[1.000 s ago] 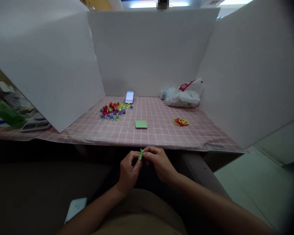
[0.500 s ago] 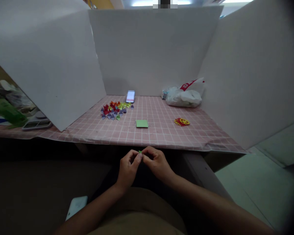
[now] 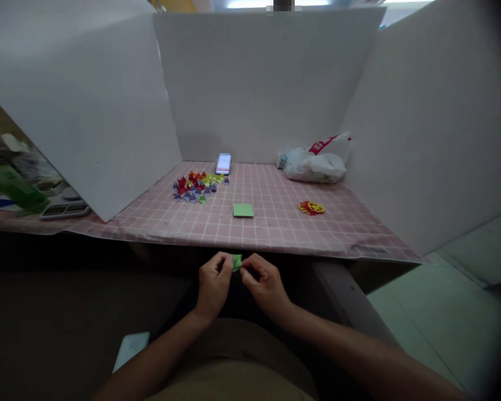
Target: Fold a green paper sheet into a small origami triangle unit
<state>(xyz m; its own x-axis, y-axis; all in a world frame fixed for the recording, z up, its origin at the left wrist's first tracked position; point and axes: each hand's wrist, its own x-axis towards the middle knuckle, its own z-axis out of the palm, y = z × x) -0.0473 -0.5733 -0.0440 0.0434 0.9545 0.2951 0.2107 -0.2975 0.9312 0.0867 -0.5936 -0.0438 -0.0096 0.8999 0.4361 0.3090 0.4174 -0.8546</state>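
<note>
A small piece of folded green paper is held between my two hands, just below the table's front edge. My left hand pinches its left side between thumb and fingers. At the paper's right edge, my right hand is closed in a pinch. On the table ahead lies a stack of light green square paper. Further left is a cluster of small folded paper pieces in red, orange, yellow, purple and green.
Yellow and red cut-out discs lie right of the paper stack. A white plastic bag and a lit phone stand at the back. White panels enclose the pink checked table. A kitchen scale is at the left.
More of the green paper now shows between my hands. My left hand has shifted slightly left, widening the gap between the fingertips.
</note>
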